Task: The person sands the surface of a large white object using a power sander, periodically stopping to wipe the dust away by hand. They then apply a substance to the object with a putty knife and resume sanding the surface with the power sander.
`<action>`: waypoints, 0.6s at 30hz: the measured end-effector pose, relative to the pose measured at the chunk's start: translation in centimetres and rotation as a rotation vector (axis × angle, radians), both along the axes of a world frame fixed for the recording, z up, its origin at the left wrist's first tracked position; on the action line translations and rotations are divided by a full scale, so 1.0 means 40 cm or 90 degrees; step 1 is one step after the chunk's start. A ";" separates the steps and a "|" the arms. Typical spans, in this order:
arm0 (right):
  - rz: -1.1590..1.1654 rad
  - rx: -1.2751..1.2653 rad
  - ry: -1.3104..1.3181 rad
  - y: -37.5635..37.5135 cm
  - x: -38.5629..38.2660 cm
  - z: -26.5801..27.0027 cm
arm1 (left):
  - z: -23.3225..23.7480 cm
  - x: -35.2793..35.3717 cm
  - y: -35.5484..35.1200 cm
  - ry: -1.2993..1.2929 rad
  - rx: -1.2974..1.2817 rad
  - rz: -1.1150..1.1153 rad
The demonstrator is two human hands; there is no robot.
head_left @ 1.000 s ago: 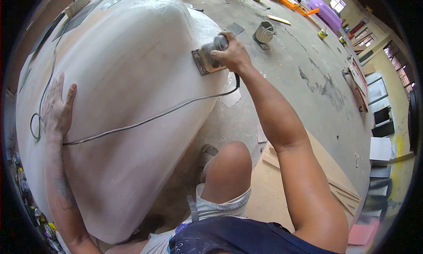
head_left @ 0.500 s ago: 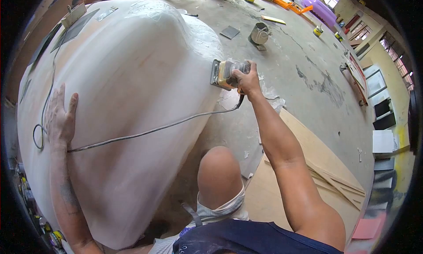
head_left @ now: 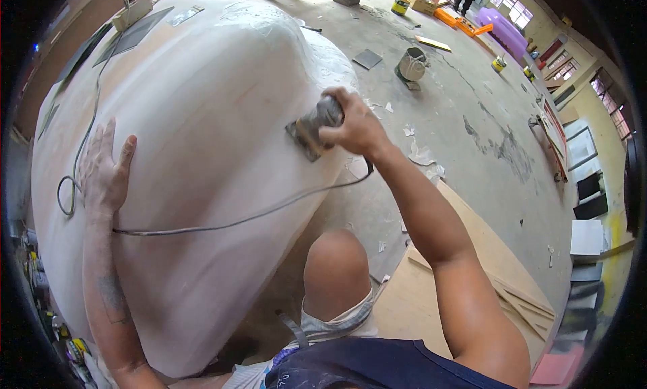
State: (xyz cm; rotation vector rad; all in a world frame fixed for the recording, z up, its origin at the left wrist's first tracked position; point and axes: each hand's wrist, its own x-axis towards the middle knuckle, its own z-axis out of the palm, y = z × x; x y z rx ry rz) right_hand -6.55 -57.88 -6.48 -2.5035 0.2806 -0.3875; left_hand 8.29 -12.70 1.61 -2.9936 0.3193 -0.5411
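A large rounded pale form (head_left: pixel 202 119) fills the left of the view, dusty and smooth. My right hand (head_left: pixel 354 126) grips a small electric sander (head_left: pixel 309 131) and presses its pad flat on the form's right flank. The sander's grey cord (head_left: pixel 222 224) runs left across the form to a loop near my left wrist. My left hand (head_left: pixel 104 170) lies flat with fingers spread on the form's left side, holding nothing. My bent knee (head_left: pixel 337 264) shows below the form.
A metal bucket (head_left: pixel 411 64) and a dark square sheet (head_left: pixel 368 58) sit on the concrete floor beyond the form. Plywood boards (head_left: pixel 472 281) lie at the right by my arm. Cans, orange and purple items stand far back. Paper scraps litter the floor.
My right hand swung the sander off the form's right edge, then back up and left onto its surface. The left hand stayed planted, and the view shifted slightly.
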 end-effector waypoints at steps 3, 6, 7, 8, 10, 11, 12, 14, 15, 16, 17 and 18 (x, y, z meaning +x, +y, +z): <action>0.087 0.008 -0.004 0.045 -0.060 -0.012 | -0.013 0.010 0.001 -0.011 0.005 -0.010; 0.090 0.045 -0.008 0.018 -0.058 -0.020 | -0.005 0.000 0.000 0.007 -0.003 -0.012; 0.063 0.059 -0.008 -0.020 -0.029 -0.018 | 0.004 -0.005 -0.003 0.018 -0.010 -0.013; 0.037 0.071 -0.009 -0.044 0.001 -0.008 | 0.008 -0.008 -0.003 0.020 -0.014 -0.012; -0.071 0.093 0.053 -0.043 0.042 0.067 | 0.008 -0.011 -0.008 0.019 -0.027 -0.011; -0.127 0.103 0.083 -0.039 0.051 0.098 | 0.009 -0.011 -0.012 0.027 -0.032 -0.004; -0.098 0.097 0.077 -0.039 0.057 0.104 | 0.009 -0.013 -0.013 0.031 -0.035 0.000; -0.043 0.084 0.065 -0.053 0.076 0.083 | 0.015 -0.016 -0.014 0.039 -0.039 0.006; -0.005 0.026 0.036 -0.064 0.088 0.036 | 0.022 -0.022 -0.018 0.056 -0.048 0.011; 0.012 0.012 0.035 -0.038 0.077 0.040 | 0.025 -0.024 -0.019 0.057 -0.050 0.011; 0.028 -0.002 0.034 -0.004 0.060 0.034 | 0.024 -0.023 -0.020 0.059 -0.052 0.010; 0.045 -0.016 0.034 0.037 0.039 0.038 | 0.024 -0.025 -0.022 0.060 -0.053 0.010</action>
